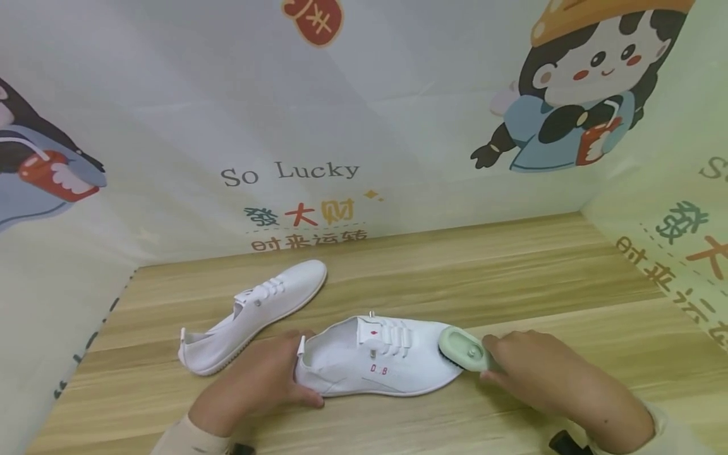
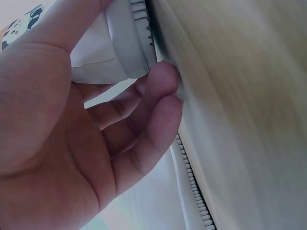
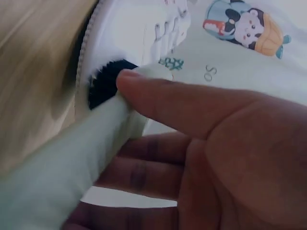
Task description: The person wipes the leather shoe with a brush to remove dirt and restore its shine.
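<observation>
Shoes (image 1: 392,360), two; brush (image 1: 463,349), one, gripped by right hand (image 1: 531,366)

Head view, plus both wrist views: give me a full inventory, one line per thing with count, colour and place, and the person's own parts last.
near shoe: one, white, on the table, toe to the right
far shoe: one, white, on the table, behind and left of the near shoe
brush: one, pale green with dark bristles, at the near shoe's toe
table: one, wood-coloured, under the shoes
backdrop: pale, behind and at both sides
cartoon figures: two, blue and black mainly, on the backdrop, the left one cut off
lettering: several lines, mixed colours, on the backdrop
sleeves: two, beige, bottom edge
left hand: one, holding the near shoe's heel
right hand: one, gripping the brush
</observation>
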Available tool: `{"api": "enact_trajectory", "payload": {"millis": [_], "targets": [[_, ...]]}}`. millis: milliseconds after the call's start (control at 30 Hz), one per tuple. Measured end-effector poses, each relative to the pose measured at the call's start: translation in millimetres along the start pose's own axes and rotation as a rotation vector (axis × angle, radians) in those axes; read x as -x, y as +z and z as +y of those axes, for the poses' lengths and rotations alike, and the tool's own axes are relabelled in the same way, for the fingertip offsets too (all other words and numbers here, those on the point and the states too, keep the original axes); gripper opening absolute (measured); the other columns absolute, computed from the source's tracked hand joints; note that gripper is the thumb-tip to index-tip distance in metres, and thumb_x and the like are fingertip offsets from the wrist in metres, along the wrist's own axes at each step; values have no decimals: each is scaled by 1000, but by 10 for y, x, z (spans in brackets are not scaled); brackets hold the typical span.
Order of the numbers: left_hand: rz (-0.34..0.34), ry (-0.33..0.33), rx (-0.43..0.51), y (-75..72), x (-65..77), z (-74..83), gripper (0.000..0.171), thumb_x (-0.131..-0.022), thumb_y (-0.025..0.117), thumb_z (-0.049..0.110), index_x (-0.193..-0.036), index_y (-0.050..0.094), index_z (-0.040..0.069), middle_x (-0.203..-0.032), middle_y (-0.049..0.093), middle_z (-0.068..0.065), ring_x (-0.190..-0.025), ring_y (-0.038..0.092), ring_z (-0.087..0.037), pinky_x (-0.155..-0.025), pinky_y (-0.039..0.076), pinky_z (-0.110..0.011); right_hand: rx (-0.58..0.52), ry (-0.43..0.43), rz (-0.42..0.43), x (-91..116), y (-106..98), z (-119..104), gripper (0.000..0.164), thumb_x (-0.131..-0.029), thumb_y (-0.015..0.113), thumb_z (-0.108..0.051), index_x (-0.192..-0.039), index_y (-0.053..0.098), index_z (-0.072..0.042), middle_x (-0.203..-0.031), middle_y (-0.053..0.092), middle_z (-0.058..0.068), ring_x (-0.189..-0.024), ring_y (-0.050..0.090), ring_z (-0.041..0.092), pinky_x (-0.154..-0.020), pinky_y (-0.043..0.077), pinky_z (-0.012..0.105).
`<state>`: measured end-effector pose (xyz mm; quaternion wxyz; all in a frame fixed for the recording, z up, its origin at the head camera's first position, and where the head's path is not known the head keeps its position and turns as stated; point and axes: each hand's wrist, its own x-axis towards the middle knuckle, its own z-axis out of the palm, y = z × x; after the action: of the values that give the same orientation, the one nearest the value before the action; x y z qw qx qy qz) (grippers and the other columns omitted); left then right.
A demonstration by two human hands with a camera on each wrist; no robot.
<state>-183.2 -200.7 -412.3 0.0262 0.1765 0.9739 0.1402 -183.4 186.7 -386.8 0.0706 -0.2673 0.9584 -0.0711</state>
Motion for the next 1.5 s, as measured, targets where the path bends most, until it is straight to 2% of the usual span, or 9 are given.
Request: {"api": "enact_trajectory", "payload": {"millis": [233, 300, 400, 500, 767, 900, 1233, 1500], "targets": [[5, 18, -14, 7, -10, 12, 82, -54, 91, 57, -122, 61, 24, -95, 65, 16, -83, 59, -3, -75, 52, -29, 85, 28, 149, -45, 43, -91, 32, -87, 76, -36, -98, 67, -7, -70, 59, -5, -59, 50, 9, -51, 42, 30], [5, 20, -14, 7, -9, 16, 82, -54, 91, 57, -123, 61, 23, -97, 65, 15, -84, 60, -4, -76, 53, -30, 93, 40, 167, -52, 47, -81, 29, -86, 76, -35, -92, 65, -8, -67, 56, -5, -58, 47, 10, -49, 41, 30], [5, 23, -15, 9, -10, 19, 83, -54, 91, 57, -123, 61, 23, -98, 66, 14, -85, 61, -4, -77, 53, -30, 95, 66, 165, -43, 49, -48, 28, -86, 77, -34, -87, 62, -10, -64, 51, -6, -56, 44, 12, -47, 38, 30], [4, 18, -12, 5, -5, 17, 82, -55, 90, 58, -123, 61, 23, -99, 66, 14, -87, 61, -5, -79, 53, -31, 78, 76, 132, -31, 41, -18, 27, -87, 76, -34, -88, 63, -9, -64, 50, -6, -56, 44, 12, -48, 38, 30], [-8, 9, 3, -2, 7, -9, 80, -55, 90, 59, -122, 61, 24, -99, 65, 15, -87, 61, -5, -80, 53, -32, -9, 17, 11, -2, 6, -18, 24, -89, 74, -35, -89, 62, -14, -67, 51, -10, -60, 44, 8, -56, 41, 29], [-8, 6, 7, 5, 14, -29, 77, -55, 90, 60, -119, 63, 25, -100, 65, 16, -86, 59, -4, -79, 52, -31, -16, -19, 38, -23, 19, -72, 23, -89, 74, -34, -89, 62, -14, -67, 50, -10, -60, 43, 7, -55, 40, 28], [-4, 11, 13, 12, 17, -38, 78, -56, 89, 60, -121, 63, 26, -102, 65, 16, -88, 60, -3, -80, 53, -31, 65, 18, 151, -101, 75, -118, 30, -86, 76, -34, -96, 66, -7, -68, 57, -5, -58, 49, 8, -50, 42, 29], [-8, 6, 14, 15, 17, -46, 73, -55, 89, 60, -114, 63, 26, -99, 64, 17, -84, 58, -3, -77, 52, -29, 63, 39, 131, -75, 44, -50, 29, -88, 75, -34, -92, 65, -7, -67, 55, -5, -57, 47, 10, -50, 42, 30]]}}
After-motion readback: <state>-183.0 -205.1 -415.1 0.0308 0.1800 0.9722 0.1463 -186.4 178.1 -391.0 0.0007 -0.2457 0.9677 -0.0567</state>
